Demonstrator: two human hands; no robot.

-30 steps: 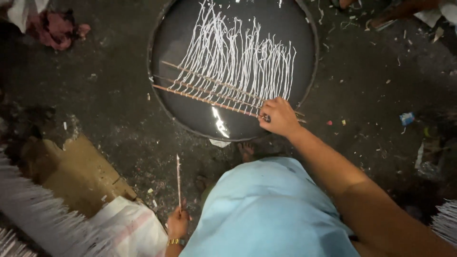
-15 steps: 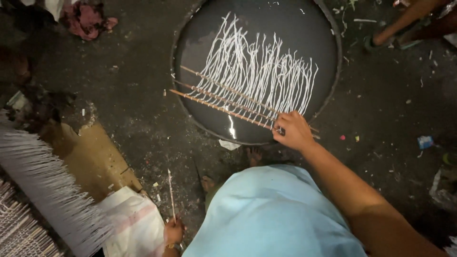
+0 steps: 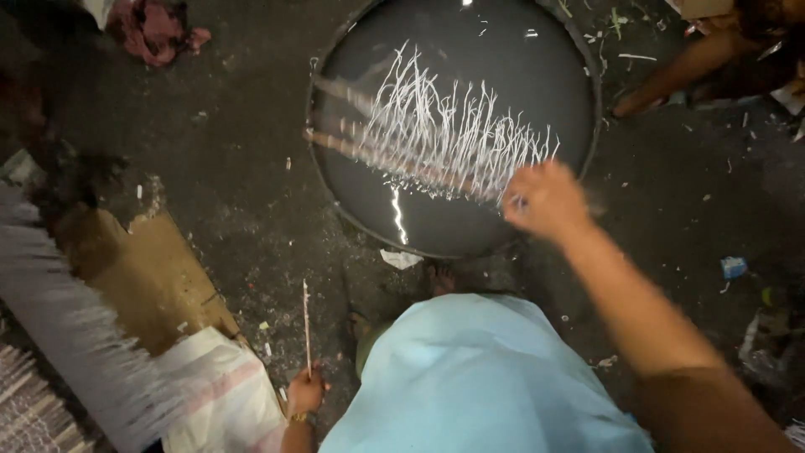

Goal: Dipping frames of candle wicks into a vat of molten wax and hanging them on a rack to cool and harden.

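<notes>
- The right hand is closed around the near ends of the long thin sticks, at the lower right rim of the round black basin.
- The sticks go from this hand up and to the left across the basin. They are blurred, so I cannot count them, but there is more than one.
- Many white strings hang from the sticks, side by side, and spread over the dark shiny liquid in the basin. Whether their lower ends touch the liquid, I cannot tell.
- The hand itself is blurred, and the single fingers are not clear to see.
- The left hand is low, near the bottom edge of the view and well apart from the basin. It is closed on the lower end of one single stick, which stands almost upright over the dirty floor.
- On the left wrist there is a golden bangle.
- Just left of this hand lies a white sack, and beyond it a brown piece of cardboard.
- At the far left there is a blurred row of white strings on sticks.
- The person wears a light blue shirt; bare toes show just below the basin.
- A red cloth lies at the top left, and another person's leg shows at the top right.
</notes>
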